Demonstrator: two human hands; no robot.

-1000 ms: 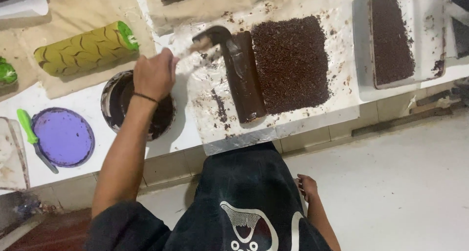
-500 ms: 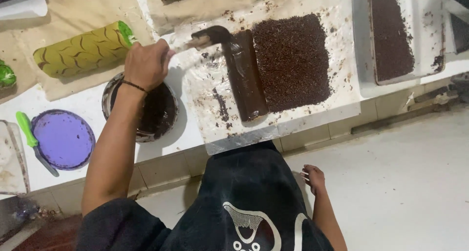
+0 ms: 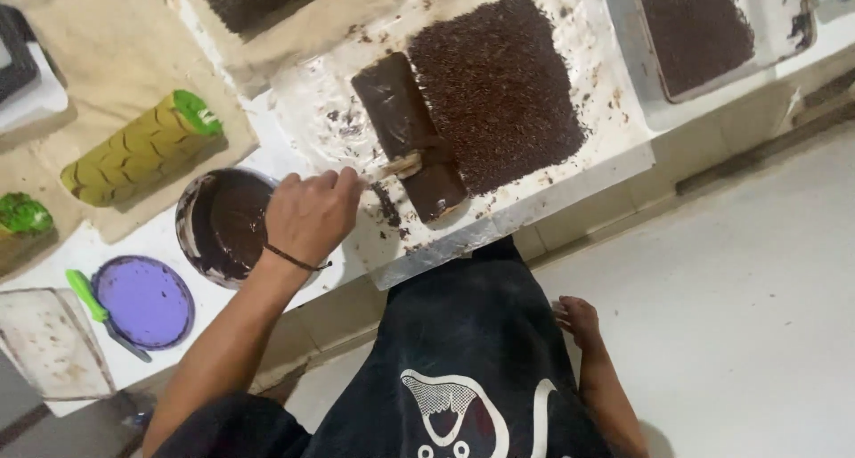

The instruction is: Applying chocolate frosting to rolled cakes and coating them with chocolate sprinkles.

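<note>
Chocolate-coated log cake (image 3: 410, 137) lies beside the bed of chocolate sprinkles (image 3: 494, 88) — our left hand (image 3: 307, 216) grips a spatula (image 3: 396, 167) touching it, near the chocolate bowl (image 3: 223, 226); our right hand (image 3: 579, 320) hangs loosely open, well apart.

Pale floor (image 3: 757, 271), white counter (image 3: 614, 168)

L hand (image 3: 310, 216) fisted (fingers curled); R hand (image 3: 579, 320) hanging.

There is one camera, and it sits on the person's head. It looks almost straight down, from fairly near, at the white surface (image 3: 614, 146), the person's dark apron (image 3: 463, 351) and the pale floor (image 3: 757, 315) below.
</note>
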